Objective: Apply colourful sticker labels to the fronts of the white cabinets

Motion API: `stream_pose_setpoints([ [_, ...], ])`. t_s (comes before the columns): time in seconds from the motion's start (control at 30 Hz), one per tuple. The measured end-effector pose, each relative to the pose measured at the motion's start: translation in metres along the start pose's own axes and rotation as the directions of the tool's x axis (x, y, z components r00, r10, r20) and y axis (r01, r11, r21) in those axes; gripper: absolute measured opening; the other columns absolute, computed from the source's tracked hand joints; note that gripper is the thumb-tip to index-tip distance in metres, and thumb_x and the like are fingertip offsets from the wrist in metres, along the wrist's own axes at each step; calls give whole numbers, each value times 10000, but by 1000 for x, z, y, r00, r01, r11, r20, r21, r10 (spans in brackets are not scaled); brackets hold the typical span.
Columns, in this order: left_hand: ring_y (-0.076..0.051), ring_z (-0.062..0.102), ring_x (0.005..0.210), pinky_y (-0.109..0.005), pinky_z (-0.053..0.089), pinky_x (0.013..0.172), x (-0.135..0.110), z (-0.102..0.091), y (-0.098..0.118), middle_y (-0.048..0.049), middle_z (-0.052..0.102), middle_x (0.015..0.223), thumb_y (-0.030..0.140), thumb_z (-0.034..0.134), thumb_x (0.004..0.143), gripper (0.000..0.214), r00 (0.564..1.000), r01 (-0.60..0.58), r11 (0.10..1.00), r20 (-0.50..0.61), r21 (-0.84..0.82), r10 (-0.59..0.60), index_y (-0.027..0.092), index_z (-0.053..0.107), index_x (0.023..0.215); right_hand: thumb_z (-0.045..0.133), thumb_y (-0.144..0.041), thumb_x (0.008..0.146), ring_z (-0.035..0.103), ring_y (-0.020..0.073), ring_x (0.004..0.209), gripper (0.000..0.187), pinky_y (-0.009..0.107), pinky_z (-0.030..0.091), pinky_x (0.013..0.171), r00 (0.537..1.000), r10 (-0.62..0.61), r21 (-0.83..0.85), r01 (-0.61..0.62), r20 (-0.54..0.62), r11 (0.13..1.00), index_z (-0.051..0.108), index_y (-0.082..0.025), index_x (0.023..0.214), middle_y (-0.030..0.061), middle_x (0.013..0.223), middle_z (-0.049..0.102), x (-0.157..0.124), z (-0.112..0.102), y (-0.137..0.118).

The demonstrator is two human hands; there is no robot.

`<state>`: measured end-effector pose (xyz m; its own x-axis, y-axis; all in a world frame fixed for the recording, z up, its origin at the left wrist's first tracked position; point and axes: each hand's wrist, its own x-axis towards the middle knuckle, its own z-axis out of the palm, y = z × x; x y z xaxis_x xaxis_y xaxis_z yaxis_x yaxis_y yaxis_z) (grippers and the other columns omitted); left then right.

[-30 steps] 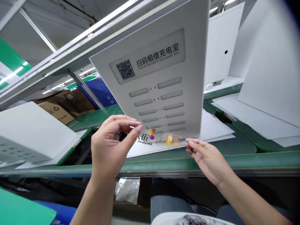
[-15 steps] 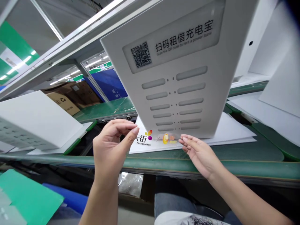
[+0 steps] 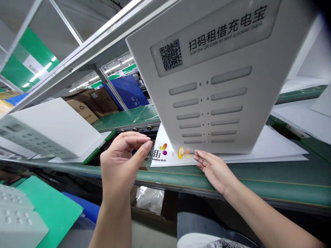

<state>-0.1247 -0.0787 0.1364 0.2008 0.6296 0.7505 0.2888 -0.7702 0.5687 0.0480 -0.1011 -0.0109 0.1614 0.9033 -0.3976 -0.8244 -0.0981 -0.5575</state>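
Observation:
A clear sticker [image 3: 172, 154] printed with "Paradise Walk" lettering and small colourful logos stretches level between my two hands. At its left end, the thumb and forefinger of my left hand [image 3: 123, 158] pinch it. My right hand [image 3: 213, 168] has its fingertips closed on the other end. Just behind the sticker stands a white power bank rental cabinet [image 3: 192, 106], tilted in view, with a QR code panel above two columns of slots. Its lower edge rests on white sheets [image 3: 274, 148], and the sticker is held in front of that edge, apparently not touching it.
Under the sheets runs a green conveyor [image 3: 258, 175] with a raised front rail. Another white slotted cabinet [image 3: 59, 124] sits to the left, with cardboard boxes [image 3: 85, 110] behind it. A green board [image 3: 49, 206] lies at lower left. Below the conveyor is a plastic bag [image 3: 150, 199].
The view has shifted, so the cabinet appears nearer and further right. Both hands keep their pinch on the sticker, and the right hand is slightly closer to the left.

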Motion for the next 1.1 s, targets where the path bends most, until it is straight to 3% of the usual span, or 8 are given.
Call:
stream_pose_setpoints([
  [0.2,-85,550,786,-152,473,636,1,-2,3,-8,589,789,34,652,677,194,1000,-5,1000,11,9,5,204,674,768,729,-269,625,566,143,887,268,192,454,661,995,53,28,-55,87,998,636,-99,809,75,986,581,-5,12,3],
  [0.4,-81,555,795,-146,479,655,2,-5,2,-4,595,793,41,651,683,193,1000,-15,999,6,31,15,210,675,772,666,-235,702,546,96,840,180,161,436,607,998,70,17,-70,6,997,628,-132,844,45,1003,563,2,9,4],
  [0.57,-89,556,799,-155,482,660,2,-7,5,-7,595,793,42,656,676,195,1000,-27,999,5,42,26,209,676,775,576,-283,783,572,145,839,207,226,465,653,983,156,60,-162,94,985,626,-87,827,91,952,577,1,16,7],
  [0.83,-84,556,776,-144,476,633,1,-10,4,-12,593,791,49,660,673,175,1000,6,999,-16,43,-5,204,673,754,662,-200,695,553,88,754,181,163,414,582,992,77,118,-89,102,989,606,-103,838,39,878,572,-4,14,1],
  [0.97,-89,557,781,-149,483,633,2,-10,4,-14,595,800,53,660,674,173,1000,-1,999,-19,46,1,205,673,757,590,-199,761,563,93,739,116,169,406,565,982,169,112,-178,79,978,591,-109,834,23,819,561,3,11,7],
  [1.1,-89,556,783,-146,484,631,5,-12,6,-9,596,802,65,659,680,166,1000,-6,998,-8,68,7,212,674,754,517,-318,824,575,119,774,240,204,430,602,946,294,80,-306,136,949,599,-96,862,64,904,579,6,23,18],
])
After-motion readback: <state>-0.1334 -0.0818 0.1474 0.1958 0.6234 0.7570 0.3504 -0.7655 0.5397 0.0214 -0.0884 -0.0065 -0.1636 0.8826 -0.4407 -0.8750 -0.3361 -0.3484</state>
